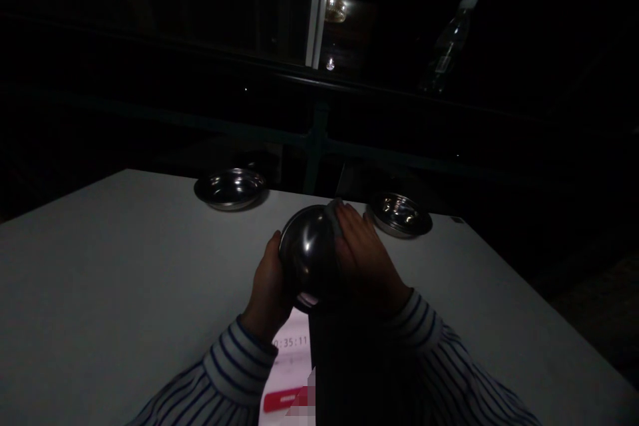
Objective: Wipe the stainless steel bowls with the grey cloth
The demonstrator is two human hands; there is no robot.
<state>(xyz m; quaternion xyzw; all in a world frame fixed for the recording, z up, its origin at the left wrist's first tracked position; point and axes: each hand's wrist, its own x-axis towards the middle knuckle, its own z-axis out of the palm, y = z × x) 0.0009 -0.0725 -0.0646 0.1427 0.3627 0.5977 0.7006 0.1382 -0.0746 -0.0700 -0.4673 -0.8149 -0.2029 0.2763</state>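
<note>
A shiny metal bowl (307, 253) is held up over the white table in the middle of the head view, its rounded side facing me. My left hand (267, 289) grips its left edge, thumb up along the rim. On the bowl's right side lies my right hand (372, 259), fingers close together over a grey cloth (333, 216) that touches the metal. Only a strip of the cloth shows past the fingers. Below the bowl, a lit screen (289, 353) with a timer is partly covered by the hands and a dark shape.
Near the far edge of the white table (124, 279) stand two shallow metal dishes: a left dish (229, 196) and a right dish (399, 216). Behind the table it is very dark. A clear plastic bottle (452, 40) with a white cap shows at the upper right.
</note>
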